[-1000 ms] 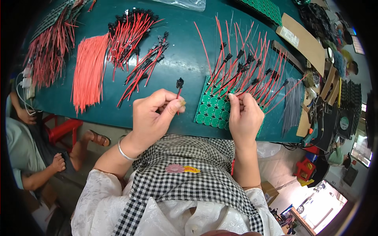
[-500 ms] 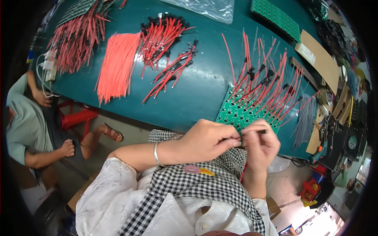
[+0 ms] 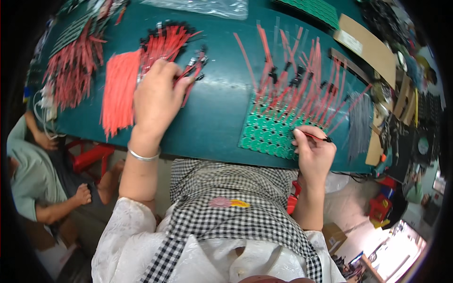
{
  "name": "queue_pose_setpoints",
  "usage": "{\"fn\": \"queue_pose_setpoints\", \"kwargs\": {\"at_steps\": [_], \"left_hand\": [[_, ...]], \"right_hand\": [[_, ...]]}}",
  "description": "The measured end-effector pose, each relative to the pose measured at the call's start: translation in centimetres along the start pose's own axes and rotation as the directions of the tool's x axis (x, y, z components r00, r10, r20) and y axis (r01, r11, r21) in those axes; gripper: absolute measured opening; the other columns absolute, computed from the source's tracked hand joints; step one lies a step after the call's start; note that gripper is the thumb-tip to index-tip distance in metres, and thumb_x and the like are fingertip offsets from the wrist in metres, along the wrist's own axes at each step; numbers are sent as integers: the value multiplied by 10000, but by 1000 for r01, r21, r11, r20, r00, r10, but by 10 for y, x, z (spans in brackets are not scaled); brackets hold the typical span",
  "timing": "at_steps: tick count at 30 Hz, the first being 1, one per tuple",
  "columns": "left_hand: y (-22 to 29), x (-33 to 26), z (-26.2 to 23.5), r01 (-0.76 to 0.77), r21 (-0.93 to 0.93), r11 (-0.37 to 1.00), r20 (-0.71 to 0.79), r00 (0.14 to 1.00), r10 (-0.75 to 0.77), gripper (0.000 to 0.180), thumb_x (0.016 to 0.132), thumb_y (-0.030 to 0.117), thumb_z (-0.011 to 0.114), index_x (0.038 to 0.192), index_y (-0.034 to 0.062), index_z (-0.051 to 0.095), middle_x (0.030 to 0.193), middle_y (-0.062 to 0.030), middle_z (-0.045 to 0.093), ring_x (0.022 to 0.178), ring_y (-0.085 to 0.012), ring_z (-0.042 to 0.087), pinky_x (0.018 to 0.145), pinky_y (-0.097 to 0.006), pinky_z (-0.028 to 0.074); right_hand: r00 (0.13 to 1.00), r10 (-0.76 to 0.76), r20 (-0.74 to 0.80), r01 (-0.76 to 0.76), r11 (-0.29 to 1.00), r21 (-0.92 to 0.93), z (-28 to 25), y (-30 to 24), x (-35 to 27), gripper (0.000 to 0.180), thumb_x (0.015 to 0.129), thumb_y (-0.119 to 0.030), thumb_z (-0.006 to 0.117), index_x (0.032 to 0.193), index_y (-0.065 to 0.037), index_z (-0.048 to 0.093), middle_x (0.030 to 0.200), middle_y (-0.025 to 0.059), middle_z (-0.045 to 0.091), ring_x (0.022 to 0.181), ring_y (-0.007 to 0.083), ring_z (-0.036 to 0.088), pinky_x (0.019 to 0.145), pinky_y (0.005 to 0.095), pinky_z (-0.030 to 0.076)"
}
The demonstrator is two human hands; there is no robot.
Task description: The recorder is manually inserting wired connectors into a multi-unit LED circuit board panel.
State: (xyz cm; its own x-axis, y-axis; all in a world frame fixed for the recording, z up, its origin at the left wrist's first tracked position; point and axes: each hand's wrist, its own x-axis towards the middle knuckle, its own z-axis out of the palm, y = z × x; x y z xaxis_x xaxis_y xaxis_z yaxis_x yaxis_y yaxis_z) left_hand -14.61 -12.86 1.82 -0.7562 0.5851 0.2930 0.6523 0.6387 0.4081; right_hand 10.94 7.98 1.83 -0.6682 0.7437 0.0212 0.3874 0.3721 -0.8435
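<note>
My left hand (image 3: 160,94) is over the small pile of red wires with black connectors (image 3: 197,66), thumb and forefinger apart beside them; its other fingertips are hidden. My right hand (image 3: 315,148) pinches a short red wire with a black end (image 3: 317,137) at the front right edge of a green circuit board panel (image 3: 264,134). Round sections cover the panel in rows. Many red wires with black connectors (image 3: 297,80) stretch from its far part over the table.
A bundle of plain red wires (image 3: 119,89) lies left of a bigger connector-wire pile (image 3: 167,42). Grey wires (image 3: 359,125) and cardboard (image 3: 365,47) are at right, a clear plastic bag (image 3: 203,7) at the back. Another person (image 3: 40,165) sits at left.
My left hand has left my right hand and reached forward and left to the connector-wire pile. My right hand stays near the panel, holding the wire. The view has shifted slightly.
</note>
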Motion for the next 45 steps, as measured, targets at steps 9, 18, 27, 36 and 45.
{"fn": "queue_pose_setpoints", "kwargs": {"at_steps": [9, 18, 27, 36, 45], "left_hand": [[-2, 0, 3, 198, -367, 909, -5, 977, -214, 117, 902, 98, 770, 879, 4, 704, 704, 35, 603, 597, -40, 424, 530, -230, 329], [11, -19, 3, 243, -618, 747, 136, 970, -202, 69, 969, 60, 695, 943, -3, 681, 771, 46, 605, 683, -4, 508, 610, -160, 386], [41, -34, -7, 133, -849, 511, 5, 970, -243, 58, 1003, 31, 624, 1009, -13, 588, 910, -86, 724, 611, -24, 495, 552, -178, 401], [62, -69, 20, 283, -827, 486, 311, 950, -22, 47, 987, -2, 611, 1008, -28, 578, 1045, -148, 733, 676, -73, 617, 566, -197, 510], [56, -72, 30, 185, -752, 633, 291, 955, 66, 66, 970, 15, 644, 966, -48, 626, 920, -98, 743, 656, -50, 616, 534, -189, 507]], "right_hand": [[992, -86, -87, 94, 991, 95, 10, 11, 6, 55, 880, -9, 754, 885, 39, 728, 769, 68, 686, 583, 105, 647, 522, 234, 511], [989, -104, -108, 109, 993, 38, 15, 10, 7, 39, 876, 12, 750, 887, 40, 725, 744, 68, 661, 592, 90, 619, 519, 231, 491], [987, -117, -111, 121, 992, 24, 15, 10, 7, 31, 877, 25, 748, 876, 43, 723, 750, 64, 657, 597, 93, 622, 532, 231, 498], [946, -296, -130, 263, 939, -224, 17, 2, 5, 33, 871, 20, 753, 872, 30, 722, 765, 81, 668, 572, 95, 634, 470, 235, 485], [954, -293, -69, 273, 939, -210, 11, 4, 10, 50, 852, 13, 750, 863, 5, 702, 762, 110, 669, 561, 195, 628, 520, 301, 497]]}}
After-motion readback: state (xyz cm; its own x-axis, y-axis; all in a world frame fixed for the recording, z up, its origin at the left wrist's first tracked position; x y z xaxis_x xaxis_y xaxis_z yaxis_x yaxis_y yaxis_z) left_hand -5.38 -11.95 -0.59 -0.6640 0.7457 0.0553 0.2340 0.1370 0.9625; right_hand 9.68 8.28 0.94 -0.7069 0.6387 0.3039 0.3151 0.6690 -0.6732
